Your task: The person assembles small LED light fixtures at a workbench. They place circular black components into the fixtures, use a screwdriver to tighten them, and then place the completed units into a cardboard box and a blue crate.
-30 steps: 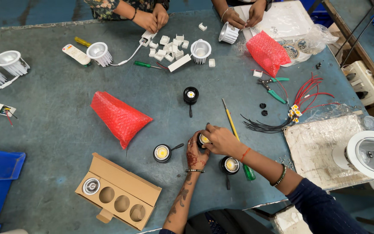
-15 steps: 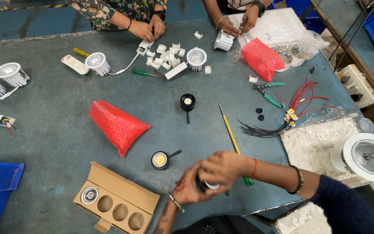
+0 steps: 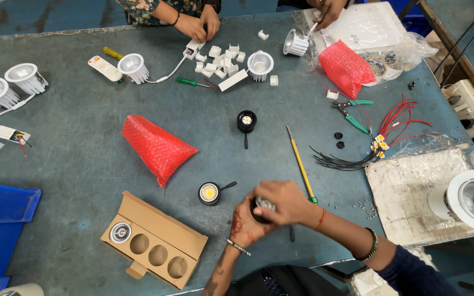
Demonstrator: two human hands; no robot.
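Observation:
Both my hands meet at the table's near edge around one small round black lamp module [image 3: 262,208]. My left hand [image 3: 245,226] cups it from below. My right hand [image 3: 282,201] covers it from above, fingers closed over its top. Left of them lies another black module with a yellow disc [image 3: 209,193] and a short lead. An open cardboard tray [image 3: 154,240] with round holes sits further left, one hole holding a lamp [image 3: 120,233].
A yellow-shafted screwdriver [image 3: 300,164] lies beside my right hand. A red bubble-wrap bag [image 3: 156,147] and a third black module [image 3: 246,121] are mid-table. Black and red wires [image 3: 368,148], pliers and small screws lie right. Other people's hands work at the far edge among white lamp housings.
My hands have drawn toward me from the table middle, taking a module along. The right hand now closes over its top. The view has shifted slightly.

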